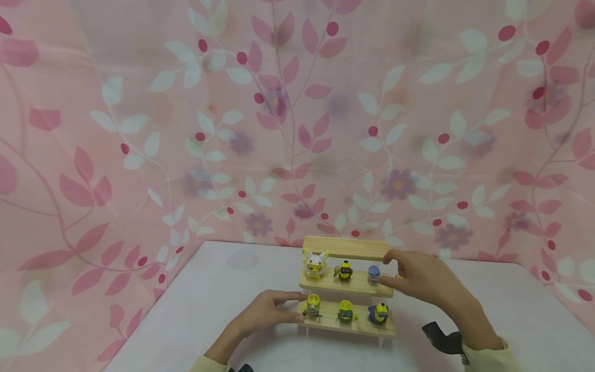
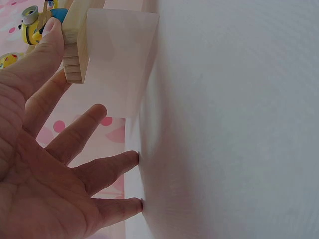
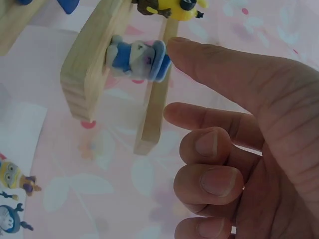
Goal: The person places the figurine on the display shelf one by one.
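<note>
A three-tier wooden display stand (image 1: 325, 324) with small figurines stands on the table. At the left end of its lowest tier, my left hand (image 1: 269, 312) pinches the board between thumb and index finger; the other fingers are spread. A yellow goggled figurine (image 1: 313, 305) stands beside that thumb. My right hand (image 1: 420, 274) is at the stand's right side, its thumb at the hat of a small figurine (image 3: 137, 59) in blue on the middle tier. Whether the thumb touches the hat I cannot tell. Its index finger is near the end of the top board (image 3: 152, 112).
On the middle tier are also a white-eared figurine (image 1: 315, 264) and a yellow one (image 1: 345, 270). The lowest tier also holds a green-goggled figurine (image 1: 346, 311) and a blue-clad one (image 1: 378, 313). More figurines (image 3: 14, 174) appear beyond the stand. A pink floral cloth (image 1: 297, 129) hangs behind the table.
</note>
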A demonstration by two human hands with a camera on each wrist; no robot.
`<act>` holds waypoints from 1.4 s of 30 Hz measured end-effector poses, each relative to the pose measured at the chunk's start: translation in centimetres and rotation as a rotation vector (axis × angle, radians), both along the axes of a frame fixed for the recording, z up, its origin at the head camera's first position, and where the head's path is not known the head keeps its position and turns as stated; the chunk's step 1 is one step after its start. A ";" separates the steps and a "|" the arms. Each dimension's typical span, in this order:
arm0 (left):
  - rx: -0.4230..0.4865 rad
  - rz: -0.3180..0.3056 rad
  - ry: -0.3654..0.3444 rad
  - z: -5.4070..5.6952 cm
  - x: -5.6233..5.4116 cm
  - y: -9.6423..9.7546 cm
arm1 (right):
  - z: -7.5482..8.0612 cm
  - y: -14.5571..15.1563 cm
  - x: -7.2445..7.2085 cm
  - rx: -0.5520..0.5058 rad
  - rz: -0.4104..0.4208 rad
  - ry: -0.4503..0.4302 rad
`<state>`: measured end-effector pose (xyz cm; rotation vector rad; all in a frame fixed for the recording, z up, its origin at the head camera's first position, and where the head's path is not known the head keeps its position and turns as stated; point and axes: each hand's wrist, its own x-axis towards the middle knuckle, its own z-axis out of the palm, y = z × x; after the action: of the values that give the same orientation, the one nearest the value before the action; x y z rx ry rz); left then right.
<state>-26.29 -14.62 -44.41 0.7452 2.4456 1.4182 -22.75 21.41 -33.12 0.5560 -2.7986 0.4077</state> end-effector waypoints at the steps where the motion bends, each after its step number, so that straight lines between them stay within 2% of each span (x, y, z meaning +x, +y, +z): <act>1: -0.002 0.002 0.000 0.0 0.0 0.0 | 0.0 0.2 0.1 -0.006 0.008 0.000; 9: -0.011 -0.007 0.010 -0.1 -0.1 -0.1 | -0.2 1.4 0.6 -0.011 0.004 -0.008; 20: -0.022 -0.006 0.020 0.0 -0.2 -0.1 | -1.2 3.2 0.2 -0.028 -0.020 -0.028; 30: 0.003 -0.003 0.004 0.0 0.0 0.0 | -3.1 4.1 -1.0 -0.026 -0.054 -0.049; 42: -0.009 -0.002 0.009 -0.2 -0.1 -0.1 | -4.9 4.9 -3.3 -0.049 -0.070 -0.100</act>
<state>-26.40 -14.68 -44.61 0.7531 2.4552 1.4058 -26.03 26.30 -38.02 0.4373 -2.8842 0.5011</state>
